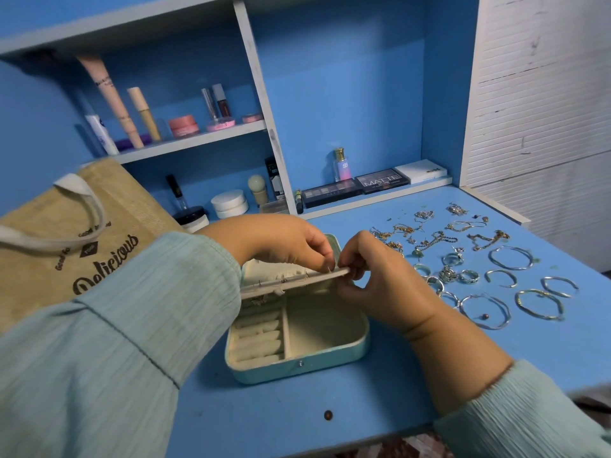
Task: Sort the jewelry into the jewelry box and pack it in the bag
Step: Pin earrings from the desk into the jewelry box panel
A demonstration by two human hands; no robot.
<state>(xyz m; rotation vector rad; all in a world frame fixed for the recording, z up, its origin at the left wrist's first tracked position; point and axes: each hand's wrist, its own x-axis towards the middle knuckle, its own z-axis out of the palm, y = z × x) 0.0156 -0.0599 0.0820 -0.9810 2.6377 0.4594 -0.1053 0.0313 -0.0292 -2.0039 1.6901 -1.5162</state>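
The jewelry box [297,332] is sitting open near the middle of the blue desk [380,401], with bare desk lying open in front of it up to the near edge; the jute bag [82,239] is crowding its left side and the jewelry [479,259] is lying spread to its right, reaching close to the desk's right edge. Above the box's back half, the left hand [281,242] and right hand [377,276] are both pinching a thin cream insert panel [297,280], forearms converging from either side
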